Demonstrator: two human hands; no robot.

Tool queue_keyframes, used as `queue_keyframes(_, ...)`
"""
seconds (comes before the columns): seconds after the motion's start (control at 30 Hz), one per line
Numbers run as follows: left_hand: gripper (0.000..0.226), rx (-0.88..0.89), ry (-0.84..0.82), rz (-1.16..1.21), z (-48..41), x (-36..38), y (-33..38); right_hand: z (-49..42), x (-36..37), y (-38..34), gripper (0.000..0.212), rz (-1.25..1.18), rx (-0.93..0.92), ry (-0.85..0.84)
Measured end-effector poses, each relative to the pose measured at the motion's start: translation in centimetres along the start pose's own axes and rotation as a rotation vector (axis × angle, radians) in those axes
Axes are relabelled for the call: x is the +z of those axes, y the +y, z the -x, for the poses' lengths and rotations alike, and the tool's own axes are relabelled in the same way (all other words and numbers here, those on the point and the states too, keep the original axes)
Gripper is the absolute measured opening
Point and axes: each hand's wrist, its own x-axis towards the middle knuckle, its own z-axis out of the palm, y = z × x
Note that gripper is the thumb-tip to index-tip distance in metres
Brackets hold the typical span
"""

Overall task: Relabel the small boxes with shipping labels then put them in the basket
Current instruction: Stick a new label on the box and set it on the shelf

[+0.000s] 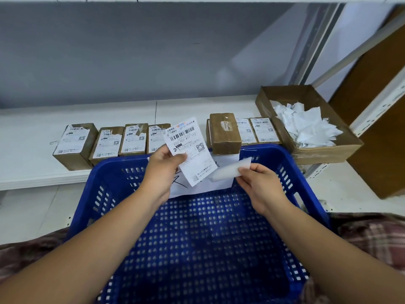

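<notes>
Above the blue basket point(295, 172), the left hand point(163, 170) pinches a shipping label point(189, 150) and the right hand point(258, 185) pinches its peeled backing strip point(228, 171).

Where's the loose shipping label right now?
Head view, centre: the left hand pinches the shipping label over the far rim of the blue basket, just left of the backing strip in the right hand.

1. An open cardboard tray point(324, 154) sits at the right end of the white shelf point(32, 128), set at an angle to its front edge.
2. Crumpled white paper scraps point(306, 128) are heaped inside the tray.
3. A grey wall point(131, 51) stands behind the shelf.
4. A brown board point(383, 161) stands at far right.
5. Plaid cloth point(372, 233) shows at the lower edges.
</notes>
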Motion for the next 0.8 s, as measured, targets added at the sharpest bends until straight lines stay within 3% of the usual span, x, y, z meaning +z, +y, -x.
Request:
queue_keyframes(0.1,0.028,-0.009,-0.041,0.075,-0.9,2.0,0.5,-1.2,-0.1,-1.9,0.010,-0.030,-0.052,0.070)
queue_keyframes(0.2,0.028,-0.030,-0.067,0.127,-1.5,4.1,0.5,-3.3,-0.9,-4.4,0.034,-0.115,-0.122,0.182)
queue_keyframes(0.3,0.027,-0.044,-0.104,0.157,-2.0,6.0,0.4,-5.9,-2.0,-6.4,0.025,-0.036,-0.244,0.304)
queue_keyframes(0.4,0.029,-0.069,-0.136,0.207,-2.6,7.6,0.0,-8.8,-4.0,-8.4,0.022,0.212,-0.403,0.439)
queue_keyframes(0.47,0.031,-0.083,-0.150,0.227,-3.1,8.2,-0.4,-10.8,-5.9,-9.5,0.026,0.592,-0.568,0.546)
queue_keyframes(0.57,0.030,-0.089,-0.190,0.211,-3.9,9.2,-1.1,-13.9,-8.9,-10.2,0.040,1.041,-0.741,0.496)
queue_keyframes(0.8,0.028,-0.114,-0.226,0.180,-5.4,11.1,-2.5,-18.9,-13.0,-8.1,0.046,1.495,-0.443,0.291)
